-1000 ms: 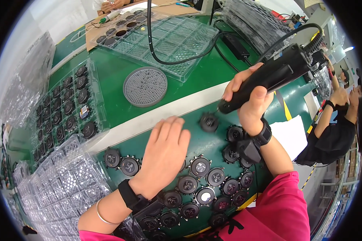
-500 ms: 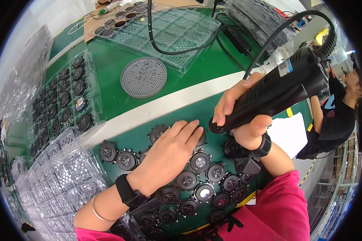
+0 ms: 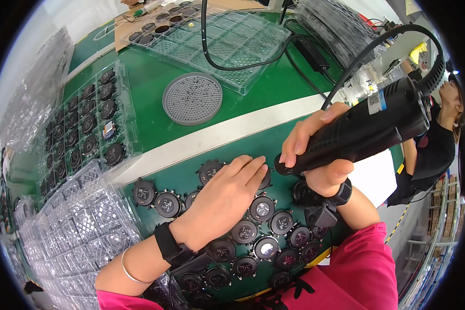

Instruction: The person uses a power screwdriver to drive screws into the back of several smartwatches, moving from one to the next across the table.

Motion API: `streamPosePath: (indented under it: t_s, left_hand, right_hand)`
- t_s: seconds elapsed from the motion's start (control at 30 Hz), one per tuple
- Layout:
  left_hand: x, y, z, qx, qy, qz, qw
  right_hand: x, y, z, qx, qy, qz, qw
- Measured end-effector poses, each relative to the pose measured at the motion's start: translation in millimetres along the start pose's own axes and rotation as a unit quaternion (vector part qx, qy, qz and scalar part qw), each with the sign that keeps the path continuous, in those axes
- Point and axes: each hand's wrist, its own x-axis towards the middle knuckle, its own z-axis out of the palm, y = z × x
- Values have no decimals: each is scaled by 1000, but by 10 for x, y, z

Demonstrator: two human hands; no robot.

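Observation:
My right hand grips a thick black corded electric screwdriver, fingers and thumb around its lower part. Its body slants from upper right to lower left, and the working tip cannot be seen. Just left of it, my left hand reaches over the green work surface, fingers together and fingertips bent down on a round black watch case that they partly cover. Around both hands lie several similar watch cases, such as one with a shiny back and one at the left.
A grey perforated round dish sits beyond a white ledge. Left stands a clear tray with black watch parts, above stacked clear trays. An empty clear tray and cables lie at the back. Another person is at right.
The whole view has shifted slightly, so most things appear a little further right. Both hands keep nearly the same pose, and the screwdriver stays in my right hand.

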Motion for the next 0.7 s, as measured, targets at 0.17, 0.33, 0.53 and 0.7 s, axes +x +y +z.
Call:
streamPosePath:
  t_s: [0.17, 0.33, 0.53, 0.7]
  left_hand:
    - [-8, -28, 34, -3, 3, 20, 1000]
    - [5, -29, 51, -36, 15, 17, 999]
    - [-13, 12, 15, -31, 16, 1, 999]
    - [2, 8, -18, -31, 13, -40, 999]
  right_hand:
    - [55, 50, -37, 7, -76, -37, 996]
    - [93, 79, -73, -26, -162, -122, 979]
    - [13, -62, -25, -13, -38, -10, 999]
    - [36, -79, 15, -20, -23, -11, 999]
